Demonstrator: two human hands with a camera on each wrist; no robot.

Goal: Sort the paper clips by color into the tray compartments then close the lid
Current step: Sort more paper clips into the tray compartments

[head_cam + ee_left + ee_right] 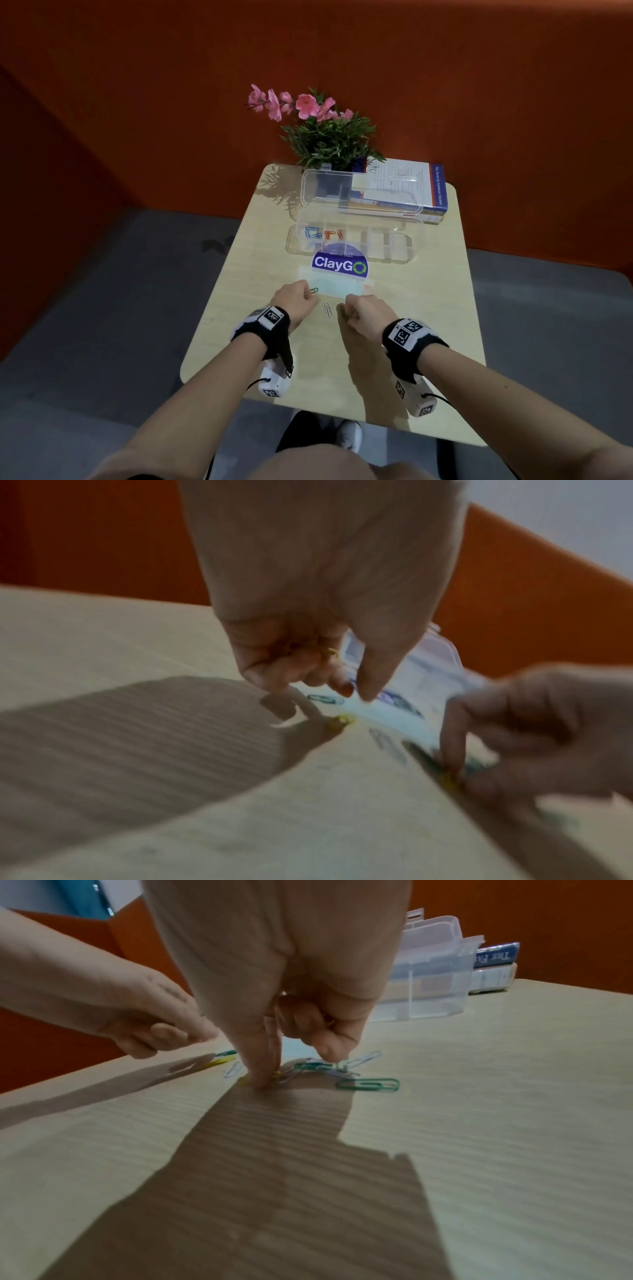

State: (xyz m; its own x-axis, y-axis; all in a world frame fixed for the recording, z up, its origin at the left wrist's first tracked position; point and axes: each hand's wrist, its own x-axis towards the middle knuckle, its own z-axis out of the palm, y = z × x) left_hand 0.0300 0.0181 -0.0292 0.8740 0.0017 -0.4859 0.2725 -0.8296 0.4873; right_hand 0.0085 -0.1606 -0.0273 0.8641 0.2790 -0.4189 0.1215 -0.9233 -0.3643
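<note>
Both hands worked over loose paper clips (368, 1084) on the table (428, 308). The right hand (364, 313) pinched a yellow clip (245, 1080); the left hand (296, 301) held yellow clips curled inside. The tray (349, 241) stood open beyond.

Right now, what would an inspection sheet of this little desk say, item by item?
Surface: light wood-grain table with a ClayGO sticker.
Job's things: clear compartment tray, lid standing open; blue paper clips and red paper clips in separate left compartments; loose green paper clip, white and yellow clips on the table.
Clutter: potted pink flowers; book behind the tray.
Hands: left hand with curled fingers holds a yellow clip and reaches for another; right hand presses fingertips on a yellow clip.
Cables: short black cord at the right wrist camera.
Surroundings: orange wall, grey floor.
</note>
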